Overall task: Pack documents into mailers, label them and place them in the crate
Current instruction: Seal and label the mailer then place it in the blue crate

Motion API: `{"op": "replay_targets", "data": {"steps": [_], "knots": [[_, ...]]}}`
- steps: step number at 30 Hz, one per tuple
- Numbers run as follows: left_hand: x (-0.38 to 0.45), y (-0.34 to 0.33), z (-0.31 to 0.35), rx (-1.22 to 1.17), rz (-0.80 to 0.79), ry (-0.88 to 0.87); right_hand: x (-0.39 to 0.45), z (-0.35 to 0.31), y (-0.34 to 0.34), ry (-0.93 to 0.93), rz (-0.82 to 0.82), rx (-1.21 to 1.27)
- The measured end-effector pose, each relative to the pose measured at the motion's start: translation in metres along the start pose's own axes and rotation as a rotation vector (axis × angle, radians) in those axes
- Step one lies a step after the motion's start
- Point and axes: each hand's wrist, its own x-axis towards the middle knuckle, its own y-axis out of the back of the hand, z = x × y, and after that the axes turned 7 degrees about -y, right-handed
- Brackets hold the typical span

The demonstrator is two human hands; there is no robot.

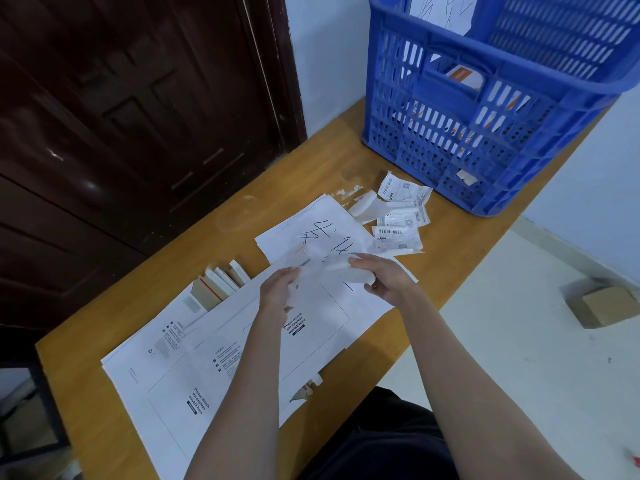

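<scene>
The tall blue perforated plastic crate stood at the far end of the wooden table, with white mailers already showing through its slots. Well short of the crate, toward the person, lay the flat white cardboard mailers, overlapped, each printed with a waybill box — stiff, light, slick-faced, best lifted by a long edge, I'd judge. Between them and the crate sat a white sheet with blue handwriting, thin and floppy, likely to buckle if pinched at one corner. Just in front of the crate was a loose heap of small barcode labels, curling, feather-light, easy to crease.

And there both hands were, raised over the mailers, well back from the crate! The left hand had its fingers curled on one end of a small, pale, blurred piece of paper — label or backing, I couldn't tell. The right hand pinched the other end, thumb on top. Both forearms reached forward, wrists bent inward. It looked like peeling; edges only, sticky side kept clear.
</scene>
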Motion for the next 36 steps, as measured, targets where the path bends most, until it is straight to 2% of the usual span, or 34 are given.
{"op": "replay_targets", "data": {"steps": [3,8,11,14,19,22,28,30,32,36], "knots": [[0.0,0.002,-0.003,-0.002,0.064,-0.035,0.0,0.005,0.003,0.008,0.023,-0.029],[0.011,0.017,0.003,-0.038,0.249,-0.074,0.004,0.004,0.021,0.082,0.203,0.108],[0.01,0.008,0.003,-0.05,0.263,-0.076,0.001,0.001,0.019,0.112,0.165,0.174],[0.009,-0.012,-0.001,-0.048,0.263,-0.148,-0.005,0.0,0.016,0.095,-0.014,0.184],[0.014,-0.042,0.0,0.222,0.182,-0.349,-0.028,-0.001,0.025,-0.04,-0.203,0.104],[0.017,-0.065,0.009,0.29,0.147,-0.389,-0.03,0.006,0.036,-0.125,-0.313,-0.007],[0.018,-0.116,0.021,0.516,-0.005,-0.552,-0.034,0.013,0.056,-0.103,-0.337,-0.034],[0.02,-0.133,0.023,0.556,-0.072,-0.531,-0.037,0.011,0.062,-0.093,-0.321,0.0],[0.019,-0.151,0.028,0.554,-0.125,-0.435,-0.038,0.011,0.069,-0.072,-0.304,0.031],[0.015,-0.175,0.035,0.455,-0.139,-0.319,-0.042,0.009,0.079,-0.055,-0.276,0.099]]}}
